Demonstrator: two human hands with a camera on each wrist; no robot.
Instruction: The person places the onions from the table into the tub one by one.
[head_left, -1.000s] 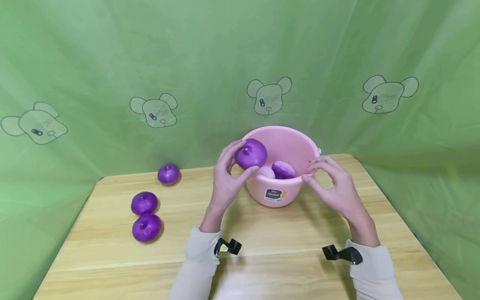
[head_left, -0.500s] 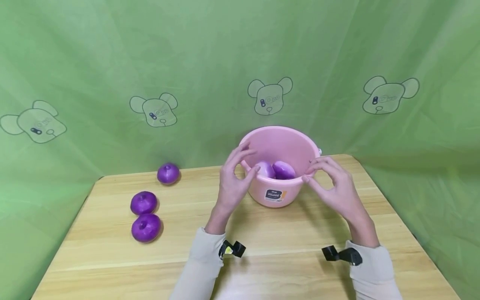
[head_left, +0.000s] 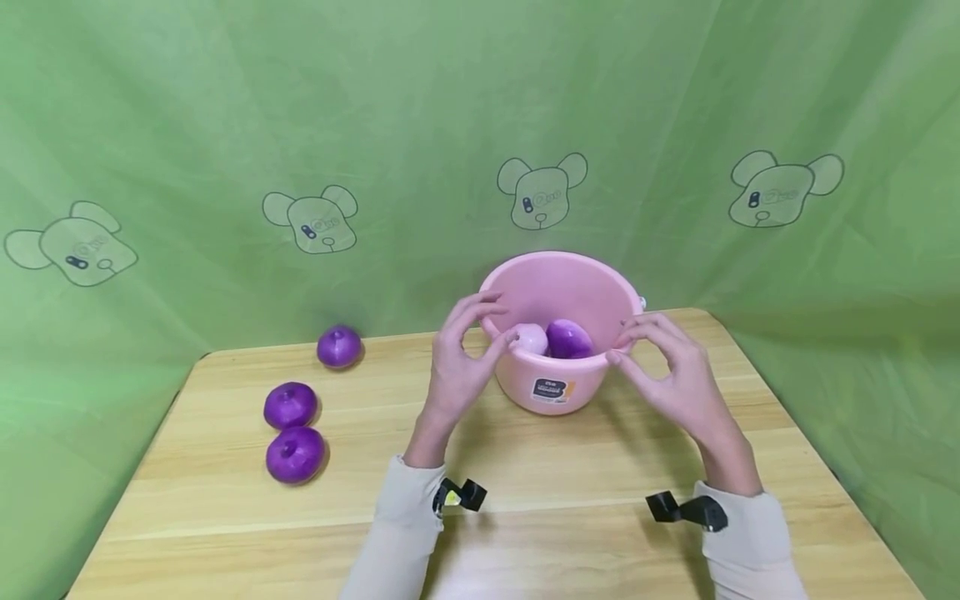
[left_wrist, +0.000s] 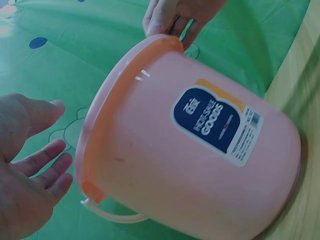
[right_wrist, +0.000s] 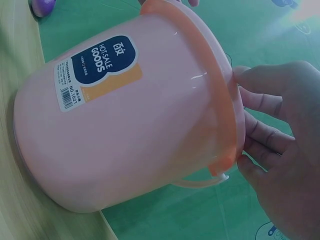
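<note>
A pink bucket stands upright toward the back of the table, its label facing me. Inside it lie a purple onion and a pale onion; anything beneath them is hidden. My left hand is over the left side of the rim, thumb and fingers spread with nothing between them. In the left wrist view this left hand shows apart from the bucket's rim. On the opposite side my right hand pinches the rim, thumb outside. The right wrist view shows those fingers along the edge.
Three purple onions sit on the left of the wooden table: one at the back, and two close together nearer me, a farther one and a nearer one. A green curtain hangs behind the table.
A purple onion held in my left hand over the rim has been let go into the bucket. The left hand dipped inward, then drew back slightly left. My right hand stays on the rim.
</note>
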